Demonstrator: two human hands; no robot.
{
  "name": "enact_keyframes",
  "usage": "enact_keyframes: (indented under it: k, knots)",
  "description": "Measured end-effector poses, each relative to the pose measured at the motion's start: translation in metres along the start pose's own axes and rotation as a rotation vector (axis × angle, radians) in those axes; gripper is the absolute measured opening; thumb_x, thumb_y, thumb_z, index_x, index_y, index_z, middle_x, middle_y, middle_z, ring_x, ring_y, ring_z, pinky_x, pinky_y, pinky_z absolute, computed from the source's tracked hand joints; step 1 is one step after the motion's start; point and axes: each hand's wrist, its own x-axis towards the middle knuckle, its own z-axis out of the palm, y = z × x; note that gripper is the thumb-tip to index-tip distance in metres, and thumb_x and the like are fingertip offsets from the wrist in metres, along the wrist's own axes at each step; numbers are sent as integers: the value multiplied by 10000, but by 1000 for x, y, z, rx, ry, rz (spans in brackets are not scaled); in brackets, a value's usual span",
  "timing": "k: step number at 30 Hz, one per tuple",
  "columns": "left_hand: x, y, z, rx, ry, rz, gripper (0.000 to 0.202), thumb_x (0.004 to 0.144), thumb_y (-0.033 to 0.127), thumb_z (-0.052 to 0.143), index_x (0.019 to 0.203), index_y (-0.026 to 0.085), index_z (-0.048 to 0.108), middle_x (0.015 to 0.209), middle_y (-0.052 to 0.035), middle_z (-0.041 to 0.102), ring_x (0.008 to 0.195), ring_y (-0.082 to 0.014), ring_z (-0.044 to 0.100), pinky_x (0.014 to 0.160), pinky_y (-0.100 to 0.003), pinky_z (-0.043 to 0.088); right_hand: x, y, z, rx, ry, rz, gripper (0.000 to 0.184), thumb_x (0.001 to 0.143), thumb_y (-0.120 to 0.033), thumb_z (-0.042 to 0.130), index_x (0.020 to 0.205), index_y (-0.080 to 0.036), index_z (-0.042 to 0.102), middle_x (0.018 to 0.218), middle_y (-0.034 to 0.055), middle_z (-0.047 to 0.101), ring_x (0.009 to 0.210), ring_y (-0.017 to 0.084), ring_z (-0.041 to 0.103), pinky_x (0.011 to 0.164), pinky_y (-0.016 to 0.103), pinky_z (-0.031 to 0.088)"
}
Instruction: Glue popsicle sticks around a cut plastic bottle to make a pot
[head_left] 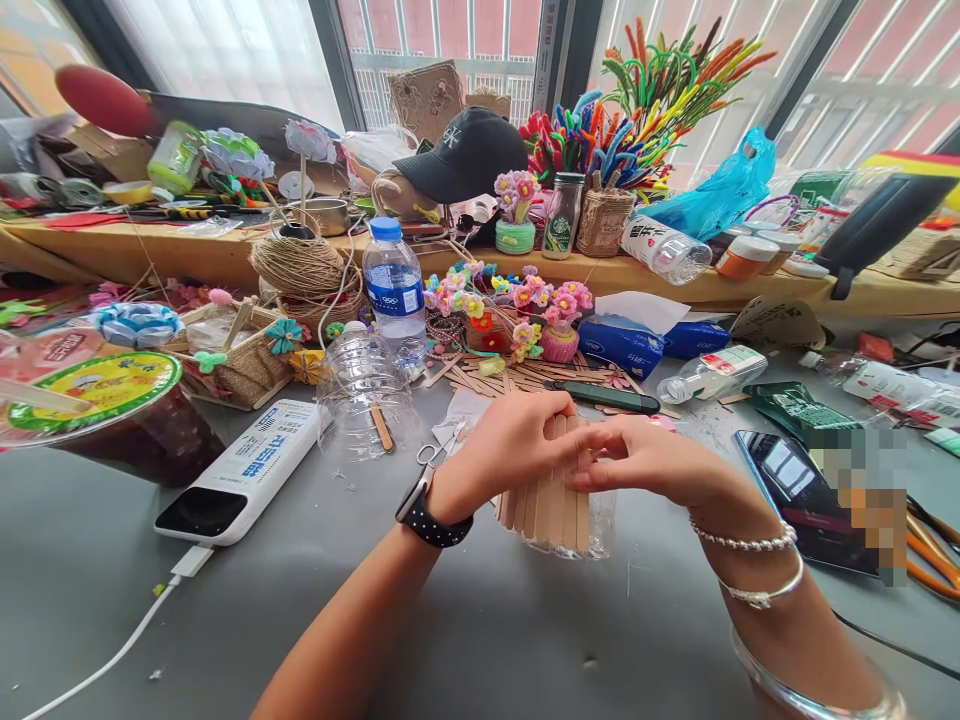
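Note:
Wooden craft sticks (551, 505) stand side by side on the front of a clear plastic bottle piece (600, 530), in front of me. My left hand (517, 440) is closed around the upper left of it, fingers over the top of the sticks. From the right, my right hand (637, 455) is closed on the rightmost craft stick, its fingertips pressing near the edge. The fingers partly hide the tops of the sticks. Small scissors (439, 450) lie just left of my left hand. Beyond my hands is a green utility knife (604, 397) near loose craft sticks (480, 378).
A cut clear bottle (360, 390) and a white power bank (240, 475) lie to the left, beside a lidded cup (150, 430). At right are a phone (802, 510) and orange-handled tools (934, 550). Behind stand a water bottle (394, 295) and tissue packs (622, 345).

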Motion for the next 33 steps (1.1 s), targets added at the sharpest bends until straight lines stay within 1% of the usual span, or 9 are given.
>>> enact_keyframes:
  k: [3, 7, 15, 19, 23, 25, 27, 29, 33]
  knots:
    - [-2, 0, -4, 1, -48, 21, 328, 761, 461, 499, 618, 167, 474, 526, 53, 437, 497, -82, 379, 451, -203, 231, -1, -1, 1, 28, -80, 4, 240, 659, -405, 622, 748, -183, 630, 744, -12, 598, 706, 136, 523, 599, 235, 392]
    - [-2, 0, -7, -11, -78, 21, 340, 759, 473, 499, 617, 168, 453, 523, 59, 408, 492, -78, 360, 445, -199, 216, -1, -4, 1, 30, -75, 3, 211, 663, -384, 626, 733, -185, 614, 720, -26, 579, 697, 123, 505, 589, 222, 374]
    - [-1, 1, -6, -15, -88, 12, 300, 779, 438, 491, 647, 169, 485, 552, 51, 448, 522, -84, 390, 463, -199, 230, -2, -5, 0, 53, -77, 23, 214, 662, -380, 628, 736, -181, 614, 743, -18, 589, 718, 130, 516, 609, 230, 384]
    - [-2, 1, -7, 1, -100, 0, 307, 789, 446, 472, 665, 167, 503, 567, 41, 480, 531, -92, 408, 469, -204, 240, -1, -4, -1, 44, -84, 14, 239, 666, -397, 621, 780, -187, 631, 797, -17, 612, 764, 139, 532, 632, 226, 397]
    - [-2, 1, -7, 12, -112, -7, 282, 810, 416, 445, 701, 168, 524, 615, 28, 529, 560, -101, 441, 484, -204, 263, 1, -4, -2, 19, -146, 0, 300, 679, -416, 599, 870, -187, 638, 867, -7, 615, 826, 156, 533, 681, 238, 410]
    - [-2, 1, -8, 11, -115, -9, 258, 822, 386, 436, 721, 170, 536, 647, 21, 551, 581, -104, 460, 500, -203, 280, 1, -4, -2, -4, -153, 7, 317, 683, -439, 589, 862, -182, 637, 836, -9, 610, 807, 152, 531, 670, 237, 410]
    - [-2, 1, -8, 7, -116, -9, 237, 833, 354, 423, 736, 174, 542, 673, 16, 568, 598, -106, 474, 515, -202, 295, 1, -4, -3, -43, -131, 22, 324, 680, -462, 583, 811, -171, 637, 784, -12, 599, 766, 144, 525, 640, 232, 405]
    - [-1, 2, -8, 17, -114, -6, 239, 849, 322, 394, 729, 175, 539, 672, 16, 572, 593, -105, 475, 518, -203, 297, 1, -4, -3, -64, -125, 31, 337, 679, -471, 581, 800, -162, 634, 776, -10, 595, 756, 143, 522, 633, 232, 402]
    - [0, 2, -8, 69, -100, 4, 315, 878, 292, 319, 662, 164, 509, 617, 17, 545, 534, -97, 436, 496, -210, 279, 1, -5, -2, -13, -153, 13, 333, 696, -447, 577, 870, -168, 628, 857, -4, 611, 814, 152, 529, 687, 240, 407]
